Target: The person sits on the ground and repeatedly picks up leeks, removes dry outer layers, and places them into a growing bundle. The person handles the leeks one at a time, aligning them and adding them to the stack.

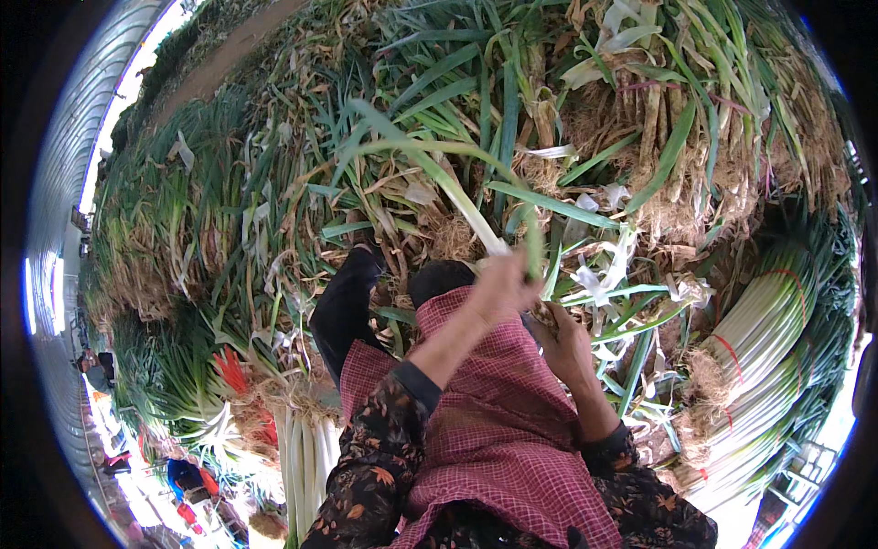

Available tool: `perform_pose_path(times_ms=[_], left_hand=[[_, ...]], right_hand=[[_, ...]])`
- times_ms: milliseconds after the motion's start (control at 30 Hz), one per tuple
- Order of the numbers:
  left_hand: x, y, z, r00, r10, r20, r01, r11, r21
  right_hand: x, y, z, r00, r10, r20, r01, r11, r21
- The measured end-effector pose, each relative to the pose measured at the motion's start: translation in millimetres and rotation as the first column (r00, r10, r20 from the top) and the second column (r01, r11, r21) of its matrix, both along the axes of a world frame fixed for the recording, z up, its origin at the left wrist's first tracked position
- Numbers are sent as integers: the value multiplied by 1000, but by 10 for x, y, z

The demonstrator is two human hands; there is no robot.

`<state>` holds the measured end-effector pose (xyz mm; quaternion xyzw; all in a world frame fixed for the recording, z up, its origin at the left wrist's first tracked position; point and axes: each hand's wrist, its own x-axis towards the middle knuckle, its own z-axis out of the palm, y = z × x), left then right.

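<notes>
A green onion stalk (473,214) slants up and away from my lap, with one long leaf bent over in an arc. My left hand (504,291) is closed around its pale lower part and is slightly blurred. Just below and to the right, my right hand (571,346) curls at the stalk's lower end, where something brownish and root-like shows between thumb and fingers. That end is mostly hidden by the fingers. Both hands are above my red checked apron (490,405), in front of my knees.
Untrimmed green onions (651,137) with brown roots are heaped ahead. Peeled white skins (603,274) litter the ground at right. Tied bundles of cleaned green onions (761,329) lie right; more white stalks (309,446) and red ties (230,370) are at left. My dark shoe (363,257) rests among leaves.
</notes>
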<state>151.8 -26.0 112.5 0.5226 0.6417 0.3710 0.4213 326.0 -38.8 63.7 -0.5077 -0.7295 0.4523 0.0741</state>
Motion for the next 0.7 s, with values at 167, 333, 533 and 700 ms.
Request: perform_pose_path(times_ms=[167,333,533,700], left_hand=[[869,-406,342,713,-618,331,565,786,249],[544,-402,456,719,-386,578,433,899,62],[-566,169,-201,351,687,636,-697,646,-313],[-1014,431,-752,300,527,795,-541,781,-313]], right_hand=[[33,-74,-114,692,-300,-656,-2,909,-417],[232,-97,-69,381,-617,-689,-124,704,-699],[575,-29,229,587,-503,-635,-357,543,-760],[609,-328,400,772,5,-635,-241,927,-287]])
